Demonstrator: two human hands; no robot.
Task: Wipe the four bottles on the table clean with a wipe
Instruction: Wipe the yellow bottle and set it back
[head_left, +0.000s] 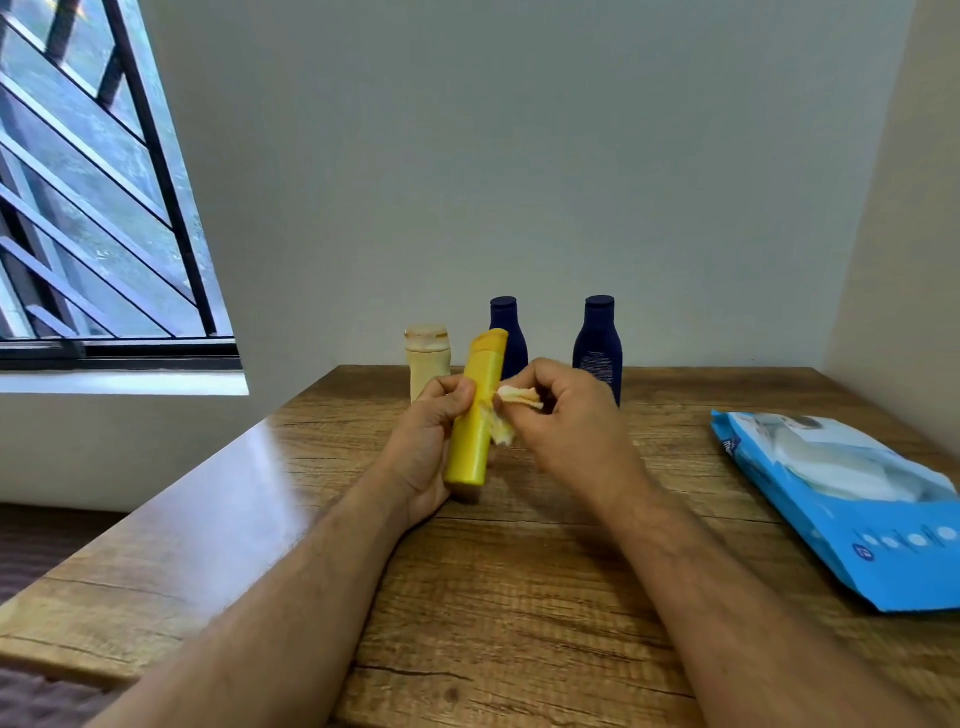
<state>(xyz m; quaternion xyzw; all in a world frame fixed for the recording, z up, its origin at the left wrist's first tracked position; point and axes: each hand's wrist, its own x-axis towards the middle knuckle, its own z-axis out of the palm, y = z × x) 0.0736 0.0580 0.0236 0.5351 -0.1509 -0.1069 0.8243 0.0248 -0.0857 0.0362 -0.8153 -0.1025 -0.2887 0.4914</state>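
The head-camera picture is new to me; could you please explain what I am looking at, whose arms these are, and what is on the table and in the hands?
There is no machine here: the one picture comes from a wide-angle camera worn on a person's head, looking forward and down, so the two bare arms are that person's own. The left hand grips a yellow bottle, held up off the wooden table. The right hand pinches a crumpled wipe against the bottle's side. Near the far edge stand a cream bottle and two dark blue bottles, one partly hidden behind the yellow one, the other to its right. A blue pack of wipes lies on the table's right side.
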